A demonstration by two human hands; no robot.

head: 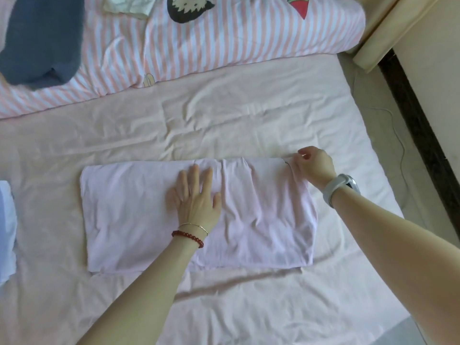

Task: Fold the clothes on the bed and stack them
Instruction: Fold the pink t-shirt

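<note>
We see a pale pink cloth [139, 215] lying flat on the bed sheet [249, 115], folded into a long shape that runs from side to side. It sits in the middle of the bed, close to us.

The left hand [196, 197] lies flat on the middle of the cloth. Its fingers are straight and a little spread, and the palm presses down on the fabric. On that wrist we see a red bead bracelet [188, 238] and a thin gold chain [196, 226].

The right hand [315, 165] is at the far right corner of the cloth — its fingers are curled and pinch the edge there. That wrist wears a pale watch [341, 186].

Farther away lies a pink and white striped blanket [224, 43] with cartoon pictures on it. A dark blue cloth [42, 38] rests on the blanket at the far left, and a small cream cloth [129, 6] lies beside it at the top. At the left edge we see part of a white cloth [6, 230] — we cannot tell what it is.
</note>
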